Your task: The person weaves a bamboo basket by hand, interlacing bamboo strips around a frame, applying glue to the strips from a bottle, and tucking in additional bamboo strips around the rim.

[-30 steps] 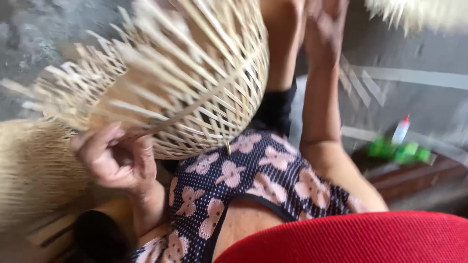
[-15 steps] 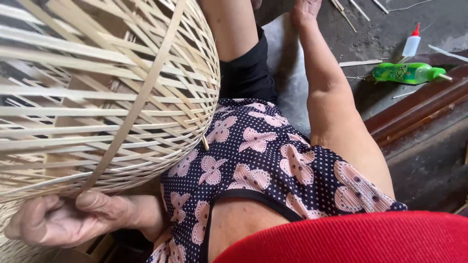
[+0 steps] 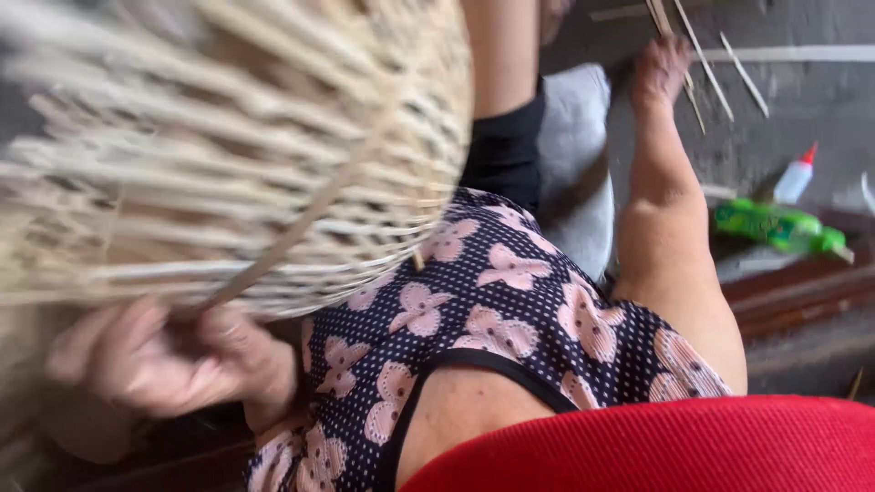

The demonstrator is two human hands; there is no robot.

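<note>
A half-woven bamboo basket [image 3: 228, 146] fills the upper left, blurred by motion, with loose pale strips running across it. My left hand [image 3: 155, 360] is below its lower edge, fingers closed around a bamboo strip [image 3: 273, 251] that slants up across the weave. My right hand is not in sight. My lap, in dark cloth with pink flowers [image 3: 492, 319], lies under the basket. My bare leg [image 3: 674, 246] stretches toward the upper right, its foot [image 3: 661, 68] on the floor.
A green bottle [image 3: 775, 226] lies on its side at the right, next to a small white bottle with a red tip [image 3: 795, 179]. Thin bamboo strips [image 3: 702, 55] lie on the concrete floor. A grey cushion [image 3: 574, 173] sits between my legs. Red fabric [image 3: 656, 446] covers the bottom edge.
The basket has swung lower and further right across the view and is now blurred. My left hand has moved right and up along the strip, still closed on it.
</note>
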